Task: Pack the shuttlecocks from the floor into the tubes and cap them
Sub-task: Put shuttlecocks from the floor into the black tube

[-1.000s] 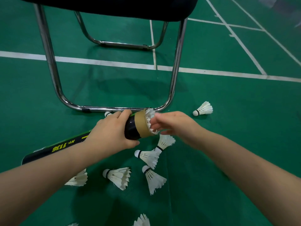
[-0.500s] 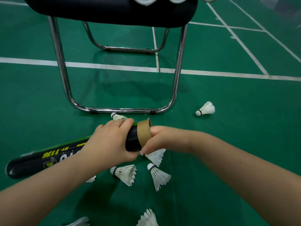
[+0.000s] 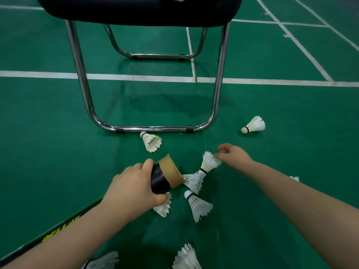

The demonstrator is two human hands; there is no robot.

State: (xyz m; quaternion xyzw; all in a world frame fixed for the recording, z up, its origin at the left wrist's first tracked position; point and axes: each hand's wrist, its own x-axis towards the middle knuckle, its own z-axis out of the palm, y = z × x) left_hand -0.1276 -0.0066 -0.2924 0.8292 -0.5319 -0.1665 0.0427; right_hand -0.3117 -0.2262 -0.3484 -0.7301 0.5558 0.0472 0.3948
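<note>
My left hand (image 3: 132, 189) grips a long black shuttlecock tube (image 3: 161, 181) near its open end, which has a brown tape rim and points to the right. The tube's body runs down to the lower left under my forearm. My right hand (image 3: 233, 156) is low over the floor, fingers apart, with its fingertips touching the feather edge of a white shuttlecock (image 3: 208, 162) that lies there. That shuttlecock's cork sits in the skirt of a second shuttlecock (image 3: 192, 180) at the tube mouth. A third shuttlecock (image 3: 198, 205) lies just below them.
Several more shuttlecocks lie on the green court floor: one by the chair foot (image 3: 151, 141), one off to the right (image 3: 254, 125), one under my left hand (image 3: 163, 207), and two at the bottom edge. A chrome-framed chair (image 3: 155, 129) with a black seat stands directly ahead.
My right hand has left the tube mouth and moved right and forward to a shuttlecock on the floor. The tube's open end has tipped down towards the floor.
</note>
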